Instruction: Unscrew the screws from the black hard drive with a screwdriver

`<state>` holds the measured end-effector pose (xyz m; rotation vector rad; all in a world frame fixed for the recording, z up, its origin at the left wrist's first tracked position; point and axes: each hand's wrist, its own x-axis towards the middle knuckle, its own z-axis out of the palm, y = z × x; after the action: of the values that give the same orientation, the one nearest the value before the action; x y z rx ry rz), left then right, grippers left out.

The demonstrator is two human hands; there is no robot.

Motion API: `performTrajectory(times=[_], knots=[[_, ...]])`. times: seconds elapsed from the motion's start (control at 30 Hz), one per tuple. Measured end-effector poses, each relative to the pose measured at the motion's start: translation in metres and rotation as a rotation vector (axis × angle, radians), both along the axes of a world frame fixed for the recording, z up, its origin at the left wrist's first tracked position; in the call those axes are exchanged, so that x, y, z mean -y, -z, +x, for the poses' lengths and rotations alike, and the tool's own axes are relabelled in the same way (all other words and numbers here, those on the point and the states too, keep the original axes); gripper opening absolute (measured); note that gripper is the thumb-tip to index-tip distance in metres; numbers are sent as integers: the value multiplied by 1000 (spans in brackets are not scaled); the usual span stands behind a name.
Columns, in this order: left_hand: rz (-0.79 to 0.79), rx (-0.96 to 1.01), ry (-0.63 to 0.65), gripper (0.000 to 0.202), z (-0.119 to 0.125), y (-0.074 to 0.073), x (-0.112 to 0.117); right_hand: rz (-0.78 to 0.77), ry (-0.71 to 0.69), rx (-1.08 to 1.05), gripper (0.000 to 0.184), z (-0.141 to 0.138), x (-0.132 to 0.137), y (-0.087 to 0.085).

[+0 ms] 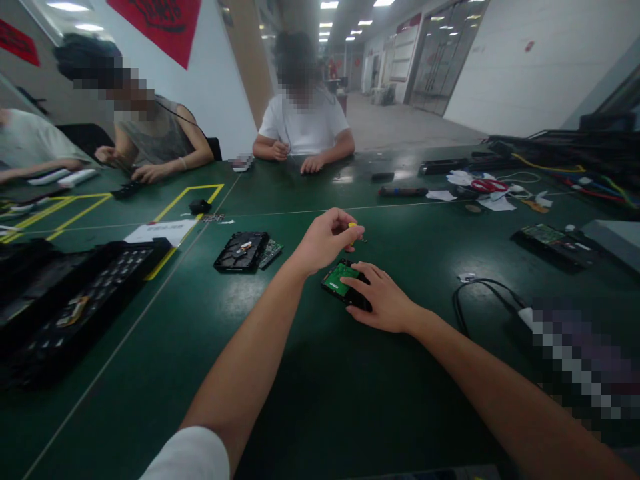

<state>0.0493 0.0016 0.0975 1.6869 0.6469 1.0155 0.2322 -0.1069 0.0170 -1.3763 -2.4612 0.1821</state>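
Note:
My left hand (330, 240) is closed in a pinch on a yellow-handled screwdriver (353, 225); most of the tool is hidden by the fingers. It is just above the far end of a hard drive (341, 279), which lies on the table with its green circuit board facing up. My right hand (383, 297) grips that drive from the right, thumb along the near side and fingers over its top. To the left, another black hard drive (242, 251) lies beside a loose circuit board (271, 253). A tiny dark bit, perhaps a screw, is near my left fingertips.
The green table (310, 400) has a black slotted case (100, 293) at left. A device with an exposed board (555, 243), a black cable (457, 310) and piled wires (565, 153) are at right. Several co-workers sit across the table, one in a white shirt (305, 123).

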Motion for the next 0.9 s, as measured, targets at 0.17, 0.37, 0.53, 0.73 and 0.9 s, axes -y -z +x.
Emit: performTrajectory(times=[0.17,0.37,0.53,0.73,0.9], knots=[[18,-40,63,22,-2,-6,2,-3,2,3,65,0,0,0],[-39,-31,24,25,-2,-9,1,-1,-3,3,65,0,-1,1],[13,-43,-23,24,-3,-8,3,4,-4,-8,65,0,-1,1],[71,-97,-61,35,-6,-6,2,15,-19,-6,64,0,0,0],[33,-52,51,22,-5,-5,1,12,-8,-3,64,0,-1,1]])
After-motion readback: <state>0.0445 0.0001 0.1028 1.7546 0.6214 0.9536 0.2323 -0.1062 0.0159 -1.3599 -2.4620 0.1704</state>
